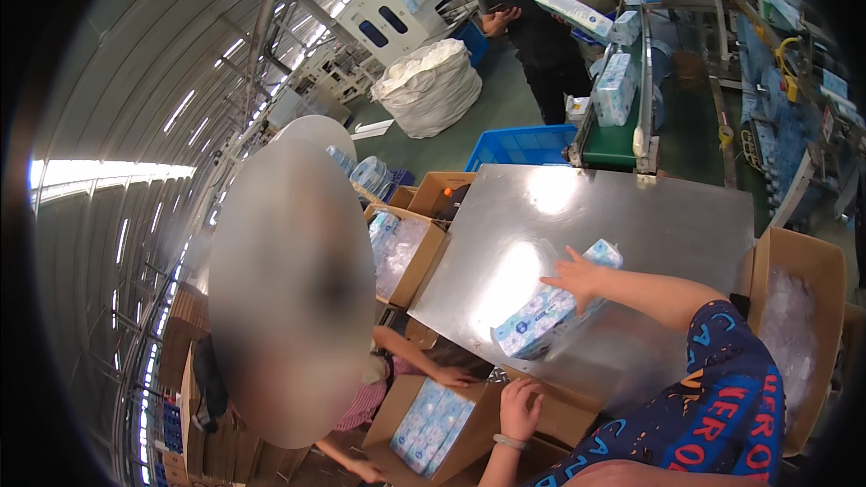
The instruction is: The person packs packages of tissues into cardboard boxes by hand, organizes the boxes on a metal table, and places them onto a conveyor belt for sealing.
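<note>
A long plastic-wrapped pack (pixel 538 321) with a blue and white floral print lies slantwise on a metal-topped table (pixel 663 223). My right hand (pixel 583 279) is spread over its far half, fingers apart, hiding part of the wrapping. Below the table's near edge, my left hand (pixel 519 409), with a band at the wrist, hovers by an open cardboard carton (pixel 555 402); its fingers are loosely bent and nothing shows in them. To its left, similar packs (pixel 433 427) fill another carton (pixel 387 412), which a co-worker's hands (pixel 454 376) touch at both sides.
A green conveyor belt (pixel 609 145) carrying packs meets the table's far edge. A blue crate (pixel 524 142) stands beside it. Cartons with clear plastic flank the table at left (pixel 426 264) and right (pixel 812 250). Beyond, a person (pixel 534 20) stands near a large white sack (pixel 433 91).
</note>
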Demonstrator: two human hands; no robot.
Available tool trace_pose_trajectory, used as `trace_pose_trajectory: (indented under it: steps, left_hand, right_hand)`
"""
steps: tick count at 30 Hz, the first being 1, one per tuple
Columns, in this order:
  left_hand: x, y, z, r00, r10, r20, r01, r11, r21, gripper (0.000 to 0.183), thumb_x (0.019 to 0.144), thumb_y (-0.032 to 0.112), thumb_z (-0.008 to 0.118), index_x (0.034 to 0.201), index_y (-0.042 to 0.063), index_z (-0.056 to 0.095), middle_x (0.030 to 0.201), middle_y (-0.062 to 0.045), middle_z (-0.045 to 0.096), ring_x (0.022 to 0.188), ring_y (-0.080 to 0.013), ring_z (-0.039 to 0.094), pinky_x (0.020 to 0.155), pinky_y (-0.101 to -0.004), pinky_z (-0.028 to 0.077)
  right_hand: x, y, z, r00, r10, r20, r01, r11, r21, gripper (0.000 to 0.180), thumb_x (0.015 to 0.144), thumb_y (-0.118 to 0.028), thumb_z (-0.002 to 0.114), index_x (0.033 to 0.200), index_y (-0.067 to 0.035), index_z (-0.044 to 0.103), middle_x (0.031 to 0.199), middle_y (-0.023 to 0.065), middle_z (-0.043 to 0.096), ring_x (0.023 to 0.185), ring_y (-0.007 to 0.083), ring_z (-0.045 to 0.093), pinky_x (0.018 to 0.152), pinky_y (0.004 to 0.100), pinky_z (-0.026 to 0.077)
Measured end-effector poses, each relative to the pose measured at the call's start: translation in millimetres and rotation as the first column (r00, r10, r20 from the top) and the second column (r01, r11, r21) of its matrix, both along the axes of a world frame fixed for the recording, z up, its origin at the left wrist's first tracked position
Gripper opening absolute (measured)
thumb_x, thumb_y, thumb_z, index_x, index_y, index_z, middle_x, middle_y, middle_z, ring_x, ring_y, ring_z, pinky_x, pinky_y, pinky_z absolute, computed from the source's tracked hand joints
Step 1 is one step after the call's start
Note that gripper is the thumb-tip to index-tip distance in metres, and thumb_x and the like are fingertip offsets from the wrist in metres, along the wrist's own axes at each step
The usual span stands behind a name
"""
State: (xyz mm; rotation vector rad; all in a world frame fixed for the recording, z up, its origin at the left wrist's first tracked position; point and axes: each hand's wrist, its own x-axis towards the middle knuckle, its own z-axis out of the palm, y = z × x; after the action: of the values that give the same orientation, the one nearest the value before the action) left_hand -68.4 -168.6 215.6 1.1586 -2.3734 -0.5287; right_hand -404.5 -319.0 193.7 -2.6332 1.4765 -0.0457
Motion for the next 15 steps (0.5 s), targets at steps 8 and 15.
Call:
trace_pose_trajectory:
  steps: [8,15]
  left_hand:
    - [-57.1,-76.0,12.7,0.942,-0.018,0.335,0.077,0.984,-0.163,0.081,0.068,0.027,0.086,0.138,0.008,0.049,0.145,-0.026,0.045,0.133,-0.0434,0.043,0.112,-0.0524,0.034]
    - [-63.5,-104.3,-9.9,0.812,-0.248,0.529,0.232,0.968,0.098,0.093,0.060,0.027,0.088,0.139,0.008,0.044,0.123,-0.014,0.055,0.116,-0.0353,0.052,0.100,-0.0497,0.040]
  right_hand:
    - [27.0,73.9,3.8,0.986,-0.007,0.169,-0.018,0.989,0.146,0.106,0.066,-0.047,0.084,0.151,-0.003,0.036,0.108,0.0227,0.065,0.101,0.0382,0.063,0.088,0.0455,0.050]
    - [7.3,51.7,12.2,0.879,-0.170,0.446,0.090,0.977,0.194,0.088,0.081,-0.052,0.071,0.145,0.001,0.043,0.129,0.0262,0.058,0.118,0.0436,0.056,0.101,0.0480,0.046]
